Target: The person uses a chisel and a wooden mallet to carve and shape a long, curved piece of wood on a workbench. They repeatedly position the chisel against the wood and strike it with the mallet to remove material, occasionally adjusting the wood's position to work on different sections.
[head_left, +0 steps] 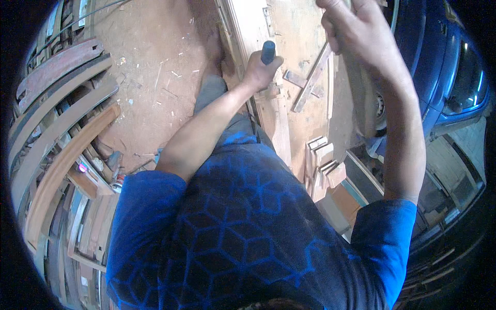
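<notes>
My left hand is closed around the dark cylindrical handle of a tool, held upright over a long pale plank; the tool's lower end is hidden. My right hand is raised at the top edge, to the right of the plank, with curled fingers; what it may hold is out of the picture or hidden. Two crossed wooden strips lie on a pale wooden surface between my hands.
Stacked boards and curved wooden pieces fill the left side beside a dusty floor with shavings. A blue vehicle stands at the right. Short wood blocks and leaning panels are at the lower right.
</notes>
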The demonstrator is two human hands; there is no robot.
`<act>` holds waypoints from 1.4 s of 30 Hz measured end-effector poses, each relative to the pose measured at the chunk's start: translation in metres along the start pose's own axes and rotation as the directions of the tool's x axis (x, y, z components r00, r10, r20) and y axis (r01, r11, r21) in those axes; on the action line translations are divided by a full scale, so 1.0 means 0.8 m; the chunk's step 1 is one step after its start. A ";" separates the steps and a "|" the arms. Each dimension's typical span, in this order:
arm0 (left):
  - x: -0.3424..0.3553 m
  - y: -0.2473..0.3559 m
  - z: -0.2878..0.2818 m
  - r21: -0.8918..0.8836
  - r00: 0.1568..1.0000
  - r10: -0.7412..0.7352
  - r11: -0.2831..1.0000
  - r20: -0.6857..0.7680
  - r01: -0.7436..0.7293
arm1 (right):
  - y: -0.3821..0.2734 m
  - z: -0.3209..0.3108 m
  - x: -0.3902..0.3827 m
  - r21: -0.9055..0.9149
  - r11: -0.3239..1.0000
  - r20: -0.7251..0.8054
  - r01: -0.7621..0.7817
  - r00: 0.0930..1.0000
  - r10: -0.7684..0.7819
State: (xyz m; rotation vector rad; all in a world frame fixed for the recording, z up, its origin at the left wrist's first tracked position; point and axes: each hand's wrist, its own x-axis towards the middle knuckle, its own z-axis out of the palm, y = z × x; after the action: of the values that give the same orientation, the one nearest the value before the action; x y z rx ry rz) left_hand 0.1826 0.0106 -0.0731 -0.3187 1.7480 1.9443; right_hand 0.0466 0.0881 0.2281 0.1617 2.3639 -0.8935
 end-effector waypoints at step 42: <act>0.007 -0.011 0.004 -0.069 0.998 -0.053 0.996 -0.040 0.050 | 0.066 0.020 0.052 -0.183 0.976 0.091 0.120 0.990 -0.104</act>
State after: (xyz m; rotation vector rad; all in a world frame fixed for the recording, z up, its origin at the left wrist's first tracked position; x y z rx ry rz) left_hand 0.1830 0.0153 -0.0826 -0.4264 1.6853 1.9766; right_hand 0.0368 0.1148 0.1648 -0.0832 2.3838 -0.7083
